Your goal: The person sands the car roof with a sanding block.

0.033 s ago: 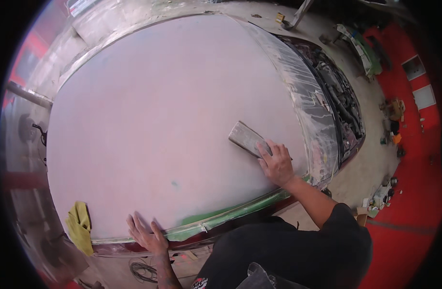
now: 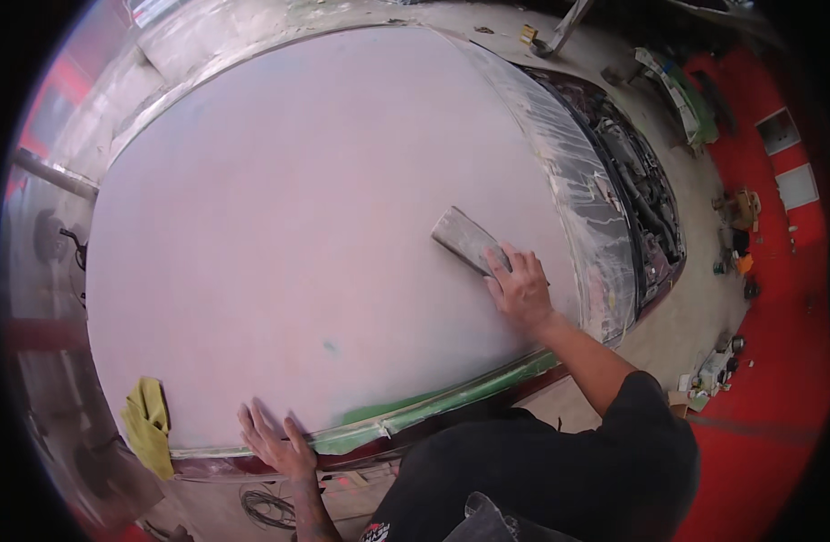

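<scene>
A large car panel (image 2: 279,208) coated in dull grey-pink primer fills most of the view. My right hand (image 2: 521,291) presses a flat grey sanding block (image 2: 465,238) onto its right part, fingers gripping the block's near end. My left hand (image 2: 275,443) lies flat with fingers spread on the panel's near edge, holding nothing. Green masking tape (image 2: 433,402) runs along that edge between my two arms.
A yellow cloth (image 2: 147,425) hangs over the panel's near left edge. Clear plastic sheeting (image 2: 577,190) covers the panel's right side beside an exposed engine bay (image 2: 641,199). Tools and small items (image 2: 717,366) lie on the concrete by the red floor (image 2: 776,388). Cables (image 2: 270,510) lie below.
My right hand has slid the sanding block a little farther away from me across the panel. My left hand has stayed put.
</scene>
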Motion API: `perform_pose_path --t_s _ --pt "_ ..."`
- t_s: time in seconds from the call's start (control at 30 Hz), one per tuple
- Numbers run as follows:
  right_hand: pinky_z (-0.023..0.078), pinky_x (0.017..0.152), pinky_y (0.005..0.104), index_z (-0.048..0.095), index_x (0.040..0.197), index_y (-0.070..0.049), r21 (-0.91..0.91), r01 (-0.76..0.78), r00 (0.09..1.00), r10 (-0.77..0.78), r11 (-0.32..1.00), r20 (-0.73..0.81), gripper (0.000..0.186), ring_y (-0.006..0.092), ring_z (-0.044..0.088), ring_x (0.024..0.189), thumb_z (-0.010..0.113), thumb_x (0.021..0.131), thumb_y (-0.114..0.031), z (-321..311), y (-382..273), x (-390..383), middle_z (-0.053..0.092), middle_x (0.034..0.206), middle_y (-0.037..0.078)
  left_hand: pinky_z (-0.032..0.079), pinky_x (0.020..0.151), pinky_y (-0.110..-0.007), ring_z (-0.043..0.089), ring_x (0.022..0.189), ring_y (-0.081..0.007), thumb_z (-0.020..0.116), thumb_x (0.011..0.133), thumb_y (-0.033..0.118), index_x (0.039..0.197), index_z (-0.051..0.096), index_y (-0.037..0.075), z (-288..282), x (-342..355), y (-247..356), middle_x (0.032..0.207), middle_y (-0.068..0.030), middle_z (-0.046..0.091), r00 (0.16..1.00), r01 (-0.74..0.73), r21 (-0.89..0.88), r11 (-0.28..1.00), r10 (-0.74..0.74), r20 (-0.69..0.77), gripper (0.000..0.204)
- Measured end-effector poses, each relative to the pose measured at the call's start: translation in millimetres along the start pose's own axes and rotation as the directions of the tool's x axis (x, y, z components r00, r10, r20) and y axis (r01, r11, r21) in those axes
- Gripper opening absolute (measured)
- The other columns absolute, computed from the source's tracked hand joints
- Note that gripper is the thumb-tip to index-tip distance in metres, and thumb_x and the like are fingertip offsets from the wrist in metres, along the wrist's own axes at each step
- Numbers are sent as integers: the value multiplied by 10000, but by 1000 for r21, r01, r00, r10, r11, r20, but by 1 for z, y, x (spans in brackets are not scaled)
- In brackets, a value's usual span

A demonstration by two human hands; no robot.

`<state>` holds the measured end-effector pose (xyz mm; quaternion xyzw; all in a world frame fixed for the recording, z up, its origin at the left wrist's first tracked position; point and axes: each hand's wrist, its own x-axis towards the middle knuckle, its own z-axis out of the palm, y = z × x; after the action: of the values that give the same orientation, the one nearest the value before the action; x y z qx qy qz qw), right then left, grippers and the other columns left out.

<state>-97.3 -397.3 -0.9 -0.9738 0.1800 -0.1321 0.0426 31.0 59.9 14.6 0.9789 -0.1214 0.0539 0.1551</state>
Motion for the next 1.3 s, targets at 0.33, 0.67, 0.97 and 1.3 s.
perform_pose_path --t_s 0.33,0.67,0.97,1.3 --pt "480 987 489 559 1426 -162 -242 -317 939 339 917 56 480 407 562 1159 521 1001 -381 63 87 249 583 1316 189 188 1186 -605 353 1454 -389 589 969 358 1501 432 46 1 -3 8 1561 -209 387 1000 -20 -51 999 19 -18 637" --pt "461 915 473 579 1399 -166 149 243 965 -254 959 63 567 331 540 1076 704 847 -174 -27 -71 -30 546 1346 172 201 1192 -595 343 1464 -383 633 942 310 1515 419 84 4 -1 -2 1574 -188 374 998 -23 -12 1000 23 -52 652" --pt "476 941 482 580 1358 -154 -23 268 961 -269 963 -58 441 374 570 1093 644 924 -204 46 -14 202 575 1319 167 201 1192 -593 342 1469 -385 630 941 340 1506 437 77 0 -4 6 1564 -189 392 999 -17 -25 1000 16 -31 652" --pt "436 1005 507 585 1402 -143 60 220 975 -220 974 -14 461 410 537 1169 610 946 -208 44 -49 172 562 1376 203 226 1185 -592 360 1457 -366 645 931 352 1510 434 93 4 3 9 1551 -179 406 998 2 -47 999 -5 -58 669"
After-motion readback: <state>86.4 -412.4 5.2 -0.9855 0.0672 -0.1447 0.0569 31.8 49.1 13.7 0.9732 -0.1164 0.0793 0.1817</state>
